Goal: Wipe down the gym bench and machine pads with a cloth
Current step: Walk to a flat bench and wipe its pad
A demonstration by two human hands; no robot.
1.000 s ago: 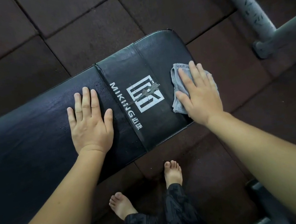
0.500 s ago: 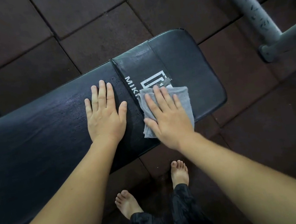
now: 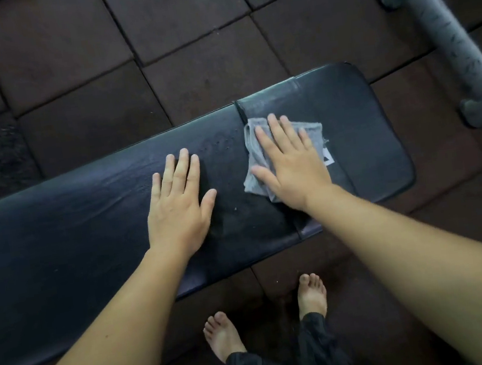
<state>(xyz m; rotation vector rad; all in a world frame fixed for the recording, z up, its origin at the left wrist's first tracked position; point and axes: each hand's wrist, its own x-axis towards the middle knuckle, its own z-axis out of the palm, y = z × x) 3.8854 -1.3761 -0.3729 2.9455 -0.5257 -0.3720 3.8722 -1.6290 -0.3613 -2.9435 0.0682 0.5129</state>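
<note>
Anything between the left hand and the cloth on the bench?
Nothing but bare black bench pad, flecked with droplets, separates the left hand from the cloth. The head view shows it.

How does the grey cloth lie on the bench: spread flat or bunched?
Bunched: the grey cloth shows creased, overlapping folds beneath the flat right hand on the bench.

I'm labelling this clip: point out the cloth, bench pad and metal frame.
cloth [image 3: 251,150], head view, grey fold near its left edge.
bench pad [image 3: 85,221], head view, bare black top.
metal frame [image 3: 445,31], head view, grey tube's middle.
</note>
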